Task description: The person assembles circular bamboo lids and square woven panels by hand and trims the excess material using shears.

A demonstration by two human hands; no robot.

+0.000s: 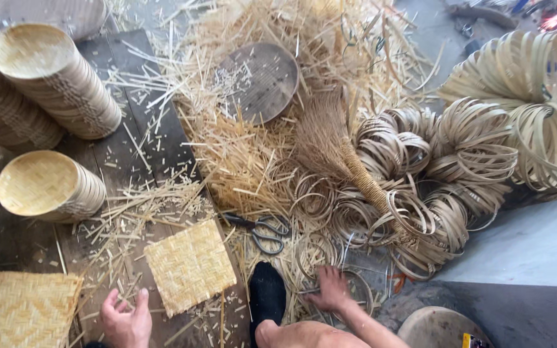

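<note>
My left hand (pixel 126 319) rests on the dark wooden boards at the bottom, fingers spread, just left of a square woven bamboo mat (pixel 190 266). My right hand (pixel 331 289) reaches down into loose thin bamboo rings (pixel 317 254) on the floor, fingers spread over them; I cannot tell whether it grips one. A black-socked foot (pixel 267 293) lies between the two hands. Black scissors (pixel 262 231) lie just above the foot among bamboo scraps.
Stacks of round woven baskets (pixel 56 80) (pixel 49 187) stand at the left. Another woven mat (pixel 26 309) lies bottom left. A straw broom (pixel 340 154), a round wooden board (pixel 259 80), heaps of bamboo rings (pixel 446 174) and bundled strips (pixel 523 84) fill the middle and right.
</note>
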